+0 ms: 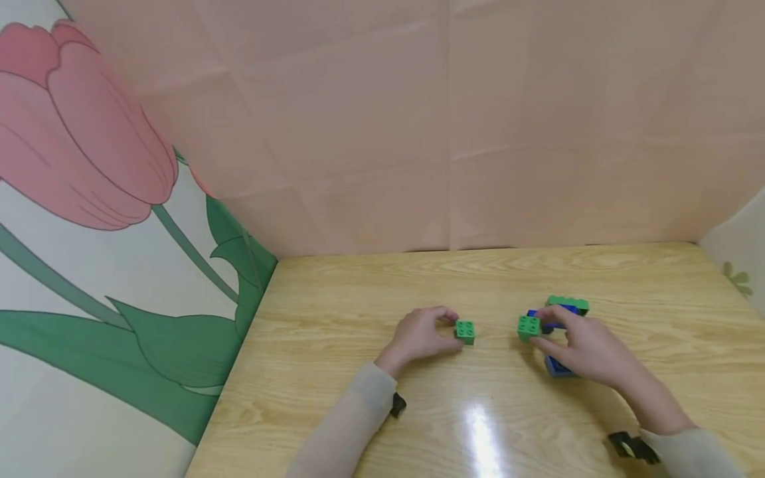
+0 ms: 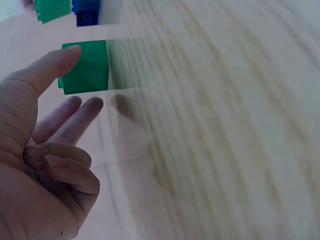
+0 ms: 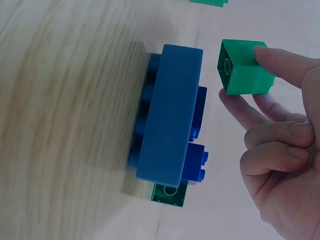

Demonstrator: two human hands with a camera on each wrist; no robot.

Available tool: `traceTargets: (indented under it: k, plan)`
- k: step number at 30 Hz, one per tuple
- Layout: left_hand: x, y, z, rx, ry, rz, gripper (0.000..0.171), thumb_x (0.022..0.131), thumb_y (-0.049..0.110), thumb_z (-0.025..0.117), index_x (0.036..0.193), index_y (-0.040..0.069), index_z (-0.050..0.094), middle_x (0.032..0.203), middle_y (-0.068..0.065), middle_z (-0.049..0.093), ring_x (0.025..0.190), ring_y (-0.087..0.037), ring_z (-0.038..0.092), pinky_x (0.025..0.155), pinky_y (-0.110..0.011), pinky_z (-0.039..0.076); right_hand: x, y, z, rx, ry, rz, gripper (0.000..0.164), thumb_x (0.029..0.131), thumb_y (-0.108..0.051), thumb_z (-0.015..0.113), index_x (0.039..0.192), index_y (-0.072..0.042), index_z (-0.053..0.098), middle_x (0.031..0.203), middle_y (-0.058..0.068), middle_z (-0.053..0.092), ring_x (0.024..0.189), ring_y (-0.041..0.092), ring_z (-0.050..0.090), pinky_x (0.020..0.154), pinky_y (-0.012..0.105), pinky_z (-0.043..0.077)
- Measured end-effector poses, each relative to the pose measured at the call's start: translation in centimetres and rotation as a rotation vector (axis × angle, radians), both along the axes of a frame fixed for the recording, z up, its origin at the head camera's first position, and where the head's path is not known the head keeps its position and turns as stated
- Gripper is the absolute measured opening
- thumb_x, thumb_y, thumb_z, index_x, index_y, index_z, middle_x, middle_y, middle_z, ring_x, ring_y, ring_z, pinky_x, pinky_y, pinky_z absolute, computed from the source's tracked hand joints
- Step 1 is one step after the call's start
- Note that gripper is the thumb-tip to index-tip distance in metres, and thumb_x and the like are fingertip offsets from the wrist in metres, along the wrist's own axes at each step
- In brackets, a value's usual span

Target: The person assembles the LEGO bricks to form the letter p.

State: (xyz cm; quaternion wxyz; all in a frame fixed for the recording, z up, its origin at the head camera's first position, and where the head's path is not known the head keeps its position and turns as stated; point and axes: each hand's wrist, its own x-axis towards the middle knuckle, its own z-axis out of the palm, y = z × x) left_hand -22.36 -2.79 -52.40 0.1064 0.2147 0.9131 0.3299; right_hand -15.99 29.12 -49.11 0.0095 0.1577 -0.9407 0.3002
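A small green brick (image 1: pixel 465 332) stands on the table beside my left hand (image 1: pixel 423 334). The thumb overlaps it in the left wrist view, while the other fingers are a little apart from the brick; I cannot tell whether the thumb touches. My right hand (image 1: pixel 588 345) pinches a second small green brick (image 3: pixel 247 67) between thumb and fingers, holding it above the table with its hollow underside visible. Below and behind that hand lie a long blue brick (image 3: pixel 172 115), smaller blue bricks (image 3: pixel 193 162) and a green brick (image 1: pixel 568 304), partly hidden by the hand in the head view.
The wooden table (image 1: pixel 335 292) meets a pink cloth (image 1: pixel 370 166) at the back. A tulip-patterned panel (image 1: pixel 119 265) borders its left side, and a pale panel (image 1: pixel 741 252) its right. Black wrist straps (image 1: pixel 633 447) show at both sleeves.
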Motion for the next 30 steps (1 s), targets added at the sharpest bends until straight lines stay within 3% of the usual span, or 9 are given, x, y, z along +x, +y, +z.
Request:
traceTargets:
  k: [5, 11, 17, 20, 26, 30]
  plan:
    - [-0.1, -0.1, -0.2, 0.052, 0.004, 0.000, 0.048, 0.081, 0.043, 0.090, 0.124, 0.029, 0.072, 0.119, 0.019, 0.071, 0.118, -0.008, 0.062, 0.104, -0.039, 0.045, -0.4, -0.5, -0.1, 0.000, 0.015, 0.011, 0.053, 0.098, -0.040, 0.074, 0.131, -0.001, 0.062, 0.118, 0.019, 0.071, 0.063, 0.011, 0.054, 0.050, 0.028, 0.041]
    - [-0.1, -0.1, -0.2, 0.076, -0.005, 0.011, 0.037, 0.081, 0.042, 0.090, 0.114, 0.035, 0.074, 0.113, 0.023, 0.070, 0.115, -0.006, 0.061, 0.103, -0.038, 0.046, -1.2, -1.6, -0.4, -0.027, 0.024, 0.038, 0.048, 0.098, -0.040, 0.074, 0.130, -0.006, 0.063, 0.110, 0.008, 0.074, 0.051, 0.004, 0.032, 0.044, 0.027, 0.033]
    - [-0.1, -0.1, -0.2, 0.065, 0.003, 0.003, 0.037, 0.083, 0.044, 0.089, 0.116, 0.034, 0.075, 0.111, 0.024, 0.069, 0.112, -0.003, 0.061, 0.102, -0.037, 0.046, -1.7, -3.0, -0.9, -0.052, 0.032, 0.055, 0.046, 0.098, -0.042, 0.073, 0.129, -0.009, 0.063, 0.105, 0.001, 0.073, 0.053, 0.005, 0.038, 0.047, 0.027, 0.037]
    - [-0.1, -0.1, -0.3, 0.066, 0.007, -0.001, 0.036, 0.083, 0.044, 0.088, 0.115, 0.033, 0.075, 0.111, 0.024, 0.069, 0.111, -0.003, 0.061, 0.101, -0.037, 0.047, -1.9, -3.8, -1.0, -0.063, 0.027, 0.056, 0.046, 0.098, -0.043, 0.073, 0.129, -0.011, 0.064, 0.103, 0.001, 0.073, 0.053, 0.006, 0.040, 0.048, 0.027, 0.038]
    - [-0.2, -0.2, -0.4, 0.068, 0.016, -0.012, 0.035, 0.084, 0.044, 0.088, 0.115, 0.033, 0.075, 0.110, 0.022, 0.071, 0.109, -0.003, 0.062, 0.100, -0.037, 0.048, -2.2, -5.4, -0.9, -0.104, 0.005, 0.059, 0.046, 0.098, -0.045, 0.073, 0.131, -0.014, 0.063, 0.122, 0.011, 0.072, 0.047, 0.003, 0.033, 0.042, 0.025, 0.036]
    - [-0.3, -0.2, -0.3, 0.066, 0.015, -0.017, 0.034, 0.084, 0.044, 0.088, 0.114, 0.032, 0.076, 0.110, 0.021, 0.072, 0.110, -0.003, 0.062, 0.100, -0.037, 0.048, -2.4, -6.3, -0.8, -0.112, 0.015, 0.076, 0.045, 0.098, -0.044, 0.072, 0.131, -0.015, 0.063, 0.124, 0.013, 0.071, 0.050, 0.004, 0.039, 0.046, 0.027, 0.039]
